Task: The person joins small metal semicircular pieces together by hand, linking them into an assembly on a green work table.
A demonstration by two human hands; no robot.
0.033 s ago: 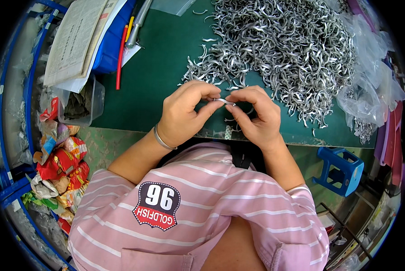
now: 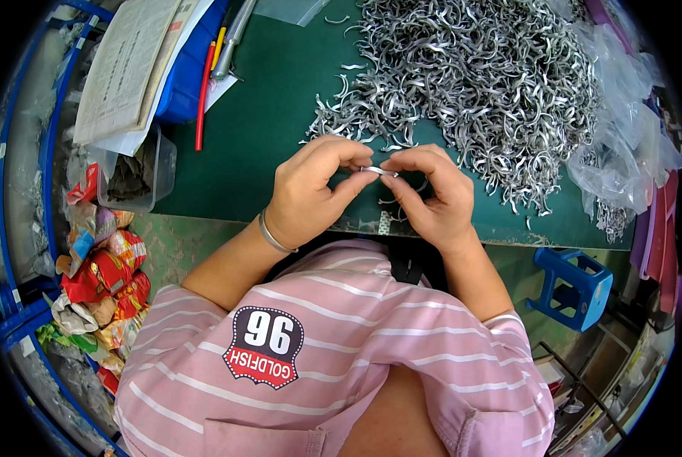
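Over the near edge of a dark green work table (image 2: 280,114), the left hand (image 2: 310,190) and right hand (image 2: 432,194) meet, fingertips of both pinching one small curved silver metal strip (image 2: 379,171) between them. A large heap of similar silver metal strips (image 2: 478,76) lies just beyond, far right.
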